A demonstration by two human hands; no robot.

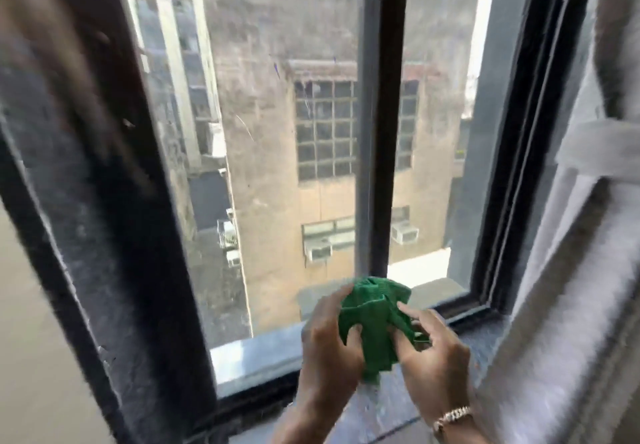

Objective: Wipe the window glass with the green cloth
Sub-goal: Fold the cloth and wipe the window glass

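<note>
1. A dark window frame (114, 235) rises along the left side, blurred, with a plain wall at the far left edge.
2. The window glass (277, 131) fills the middle, streaked and dusty, with a stained building visible through it. A dark vertical bar (391, 131) splits it into a wide left pane and a narrower right one.
3. The left hand (329, 350) is raised above the near edge of the stone sill (256, 357), its fingers curled and clamped on the left part of the green cloth (374, 319).
4. The green cloth is bunched up between both hands, just in front of the foot of the vertical bar; whether it touches the glass cannot be told.
5. The right hand (433, 350) pinches the cloth's right side, thumb and fingers closed on a fold. A bracelet (452, 417) sits on its wrist.
6. A pale curtain (588, 235) hangs at the right edge, gathered by a tie.
</note>
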